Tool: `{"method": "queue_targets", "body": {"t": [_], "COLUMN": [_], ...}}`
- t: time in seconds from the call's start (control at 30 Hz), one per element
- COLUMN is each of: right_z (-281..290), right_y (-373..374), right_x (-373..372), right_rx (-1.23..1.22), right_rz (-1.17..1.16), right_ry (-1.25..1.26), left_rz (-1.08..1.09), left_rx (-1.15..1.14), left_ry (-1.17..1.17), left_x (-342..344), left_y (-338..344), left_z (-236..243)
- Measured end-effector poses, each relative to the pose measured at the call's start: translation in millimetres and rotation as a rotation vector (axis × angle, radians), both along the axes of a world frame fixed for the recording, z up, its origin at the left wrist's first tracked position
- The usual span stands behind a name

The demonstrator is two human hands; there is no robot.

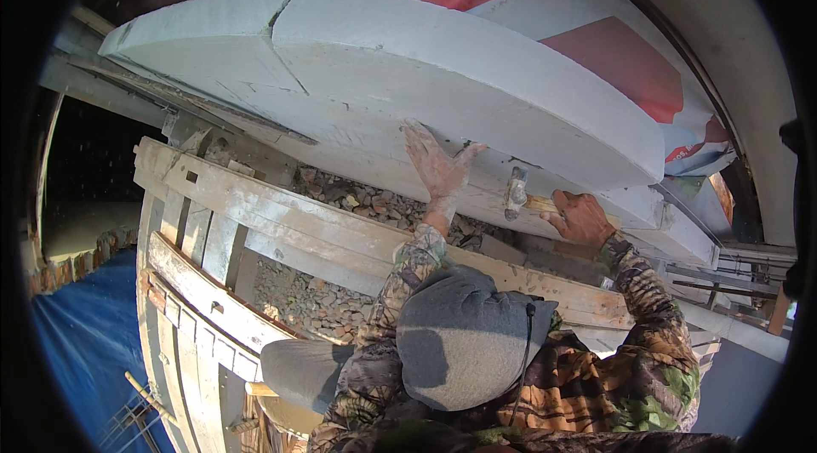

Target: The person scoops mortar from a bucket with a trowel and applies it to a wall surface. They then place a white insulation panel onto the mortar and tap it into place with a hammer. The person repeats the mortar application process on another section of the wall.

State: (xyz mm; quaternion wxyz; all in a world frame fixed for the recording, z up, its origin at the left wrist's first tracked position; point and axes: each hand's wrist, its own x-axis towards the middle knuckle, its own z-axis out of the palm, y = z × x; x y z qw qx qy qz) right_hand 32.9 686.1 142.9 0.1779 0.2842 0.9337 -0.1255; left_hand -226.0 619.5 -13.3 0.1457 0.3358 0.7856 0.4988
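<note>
My left hand (436, 165), dusty with white powder, presses against the face of a large white block (459, 74), fingers spread and thumb stretched to the right. A small dark spot shows by the thumb tip; I cannot make out what it is. To its right, my right hand (585, 220) is closed round the wooden handle of a hammer (516, 193). The hammer's whitened head is near the lower part of the blocks, and I cannot tell whether it touches them. A second white block (204, 49) adjoins the first on the left, with a dark joint between them.
Weathered wooden planks (281, 210) form a slatted frame below the blocks, with broken rubble (374, 202) behind and between them. My grey-clothed knees (477, 342) are close to the planks. A red-and-white sheet (613, 62) hangs behind. Blue tarp (85, 325) covers the lower left.
</note>
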Motion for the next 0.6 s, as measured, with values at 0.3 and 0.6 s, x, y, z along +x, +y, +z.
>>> {"method": "queue_targets", "body": {"t": [0.3,0.6], "right_z": [-25.9,-34.5], "right_y": [-3.5,-31.2], "right_x": [-4.4,-7.6], "right_rx": [0.019,-0.314], "right_rz": [0.006,-0.294], "right_ry": [0.144,0.238], "left_rz": [-0.047,-0.055], "left_rx": [-0.133,-0.089], "left_ry": [0.014,0.02], "left_x": [-1.8,-6.0], "left_y": [0.7,-8.4], "left_z": [-5.7,13.5]}}
